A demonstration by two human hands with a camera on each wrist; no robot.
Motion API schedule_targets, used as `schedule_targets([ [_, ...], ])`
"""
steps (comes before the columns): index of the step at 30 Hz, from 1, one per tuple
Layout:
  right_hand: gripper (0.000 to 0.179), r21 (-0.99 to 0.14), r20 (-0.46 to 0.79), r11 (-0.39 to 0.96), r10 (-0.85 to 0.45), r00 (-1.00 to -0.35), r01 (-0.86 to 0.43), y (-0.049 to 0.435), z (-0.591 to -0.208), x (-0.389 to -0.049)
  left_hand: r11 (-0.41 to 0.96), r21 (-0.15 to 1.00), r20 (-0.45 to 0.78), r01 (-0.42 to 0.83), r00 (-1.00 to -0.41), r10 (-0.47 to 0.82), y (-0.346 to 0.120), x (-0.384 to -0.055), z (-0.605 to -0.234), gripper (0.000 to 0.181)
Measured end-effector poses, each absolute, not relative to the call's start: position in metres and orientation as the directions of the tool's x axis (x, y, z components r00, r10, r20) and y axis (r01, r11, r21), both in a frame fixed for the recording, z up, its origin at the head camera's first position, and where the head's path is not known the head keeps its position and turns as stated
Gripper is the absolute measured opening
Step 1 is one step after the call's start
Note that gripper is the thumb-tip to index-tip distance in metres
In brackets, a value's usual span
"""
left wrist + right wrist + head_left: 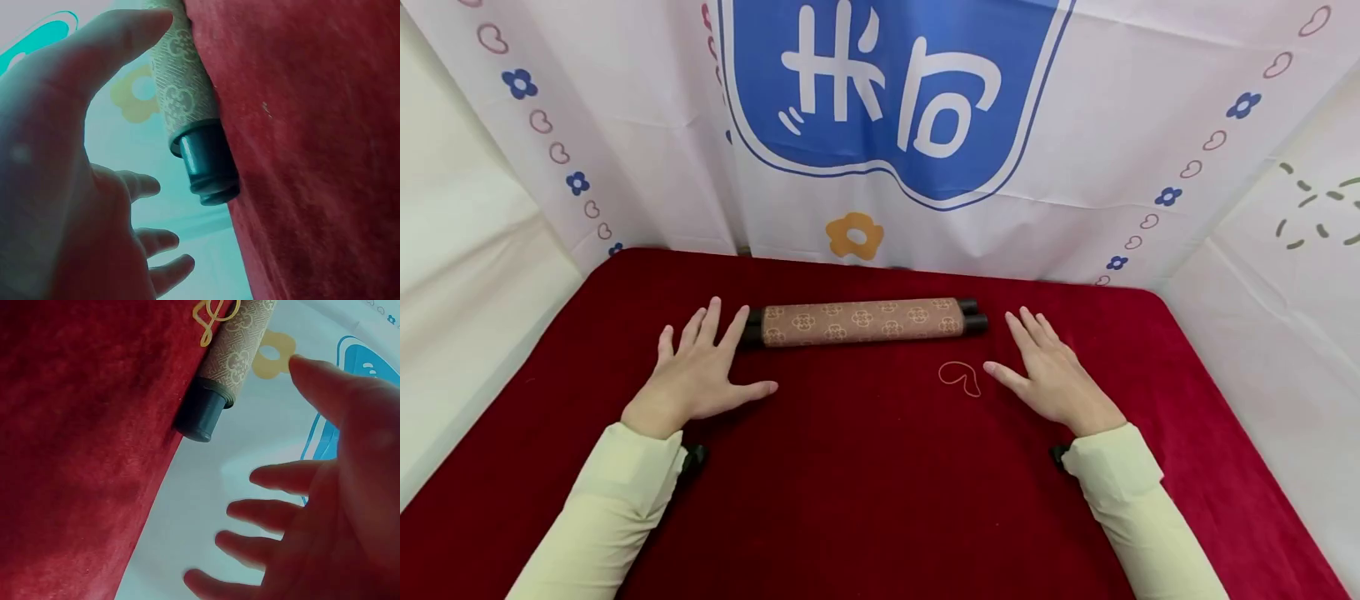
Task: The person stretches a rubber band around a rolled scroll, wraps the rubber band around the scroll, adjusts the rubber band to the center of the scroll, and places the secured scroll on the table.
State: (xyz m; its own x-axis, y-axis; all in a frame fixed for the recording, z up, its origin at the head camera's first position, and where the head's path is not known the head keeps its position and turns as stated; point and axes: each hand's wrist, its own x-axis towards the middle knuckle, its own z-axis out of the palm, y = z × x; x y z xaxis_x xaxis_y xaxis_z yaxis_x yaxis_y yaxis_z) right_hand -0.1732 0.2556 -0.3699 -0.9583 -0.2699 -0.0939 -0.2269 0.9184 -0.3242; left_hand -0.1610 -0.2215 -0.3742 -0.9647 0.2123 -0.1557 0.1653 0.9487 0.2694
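Observation:
A rolled scroll [862, 322] in brown patterned cloth lies crosswise on the red table cover, with two dark rollers showing at each end. My left hand [692, 371] is spread at its left end, the index fingertip overlapping the dark knobs in the head view. Off the right end, my right hand [1048, 367] is spread too and holds nothing. A thin tan rubber band [960, 378] lies loose and twisted in front of the scroll, close to the right thumb. In the left wrist view a black roller knob [209, 162] shows beyond the spread fingers [140, 184].
The red cloth [880, 483] covers the table. Behind it hangs a white curtain [647, 167] with a blue emblem and flower prints. White fabric walls [1285, 333] stand on both sides.

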Motion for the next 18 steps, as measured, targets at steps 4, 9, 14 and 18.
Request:
schedule_targets([
  [4,0.085,-0.334,-0.074,0.911,-0.28,-0.957,-0.241,0.254,-0.367,-0.173,0.944,0.262,-0.114,0.202,-0.964,0.238,-0.217,-0.16,-0.37,0.118],
  [9,0.077,-0.325,-0.041,0.906,-0.299,-0.953,-0.271,0.251,-0.365,-0.175,0.938,0.232,-0.025,0.256,-0.963,0.269,-0.209,-0.161,-0.368,0.101],
  [14,0.066,-0.313,-0.022,0.899,-0.329,-0.944,-0.306,0.246,-0.362,-0.18,0.933,0.18,0.065,0.311,-0.95,0.304,-0.2,-0.164,-0.367,0.09],
  [18,0.053,-0.308,0.01,0.895,-0.336,-0.942,-0.323,0.242,-0.359,-0.184,0.925,0.161,0.1,0.343,-0.938,0.331,-0.193,-0.167,-0.364,0.083],
])
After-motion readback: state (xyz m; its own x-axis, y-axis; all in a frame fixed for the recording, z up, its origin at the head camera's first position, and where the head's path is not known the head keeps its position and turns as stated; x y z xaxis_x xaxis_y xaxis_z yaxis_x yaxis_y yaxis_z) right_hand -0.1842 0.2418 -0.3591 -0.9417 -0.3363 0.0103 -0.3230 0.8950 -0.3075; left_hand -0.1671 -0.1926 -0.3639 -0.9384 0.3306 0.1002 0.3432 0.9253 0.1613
